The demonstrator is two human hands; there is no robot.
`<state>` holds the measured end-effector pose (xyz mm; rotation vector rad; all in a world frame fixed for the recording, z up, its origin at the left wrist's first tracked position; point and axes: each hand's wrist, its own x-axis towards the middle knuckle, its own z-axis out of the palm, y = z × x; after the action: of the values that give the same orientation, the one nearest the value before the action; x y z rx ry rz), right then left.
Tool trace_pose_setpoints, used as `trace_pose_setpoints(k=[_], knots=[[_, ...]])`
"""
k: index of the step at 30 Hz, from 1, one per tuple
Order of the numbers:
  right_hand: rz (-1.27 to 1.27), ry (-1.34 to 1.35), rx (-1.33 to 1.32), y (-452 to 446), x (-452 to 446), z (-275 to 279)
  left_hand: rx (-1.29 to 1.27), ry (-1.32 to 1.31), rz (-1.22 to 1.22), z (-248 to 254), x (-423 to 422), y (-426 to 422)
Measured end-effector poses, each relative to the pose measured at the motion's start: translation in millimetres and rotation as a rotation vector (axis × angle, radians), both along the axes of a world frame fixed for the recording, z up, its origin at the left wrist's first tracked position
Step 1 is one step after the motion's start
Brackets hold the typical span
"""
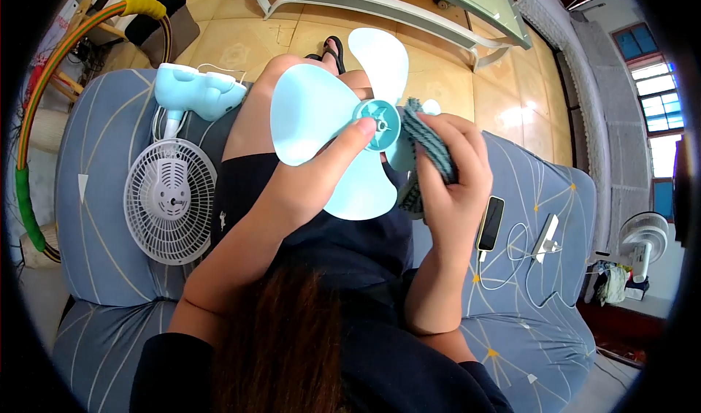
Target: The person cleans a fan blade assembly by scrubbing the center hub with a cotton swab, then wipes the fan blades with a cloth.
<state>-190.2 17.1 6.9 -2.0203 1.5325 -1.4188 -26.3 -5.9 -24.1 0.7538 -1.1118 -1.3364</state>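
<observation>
A light blue fan blade (314, 110) with a round hub is held above the lap. My left hand (314, 179) grips it, the thumb on the hub's edge and the other fingers hidden behind. My right hand (456, 157) is closed round a striped green-grey cloth (432, 146), folded around the right-hand blade, which is mostly covered. To the left on the sofa lies the fan body, with a white round grille (171, 230) and a light blue base (197, 92).
The blue-grey sofa (95, 230) holds a phone (491, 223) on a cable and a white power strip (546, 238) at the right. A glass-topped table (475, 4) stands ahead. A striped hoop (25, 128) is at far left, another fan (642, 241) at far right.
</observation>
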Motion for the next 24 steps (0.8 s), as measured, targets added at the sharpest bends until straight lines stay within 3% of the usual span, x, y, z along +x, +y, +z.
trace_pose_setpoints(k=[3,6,9,12,14,18,24], knots=[[0.035,0.007,0.077,3.9,6.7,2.8,0.021,-0.048,-0.023,-8.1,7.8,0.8],[0.093,0.012,0.165,7.9,7.2,6.1,0.163,0.077,-0.054,-1.9,9.6,3.5],[0.169,0.06,0.183,9.9,7.3,5.7,0.041,0.234,-0.039,-11.5,7.6,-6.2],[0.111,0.02,0.167,10.0,13.1,3.7,0.029,0.037,0.008,-6.4,9.3,-6.3],[0.079,0.013,0.159,8.3,13.1,4.5,0.02,0.029,0.064,-6.1,4.5,-4.2],[0.01,0.035,0.089,3.0,9.5,4.6,-0.061,-0.054,-0.14,4.4,17.1,-2.9],[-0.203,0.001,0.086,-6.7,-5.6,4.6,-0.009,-0.058,-0.091,2.7,12.5,7.9]])
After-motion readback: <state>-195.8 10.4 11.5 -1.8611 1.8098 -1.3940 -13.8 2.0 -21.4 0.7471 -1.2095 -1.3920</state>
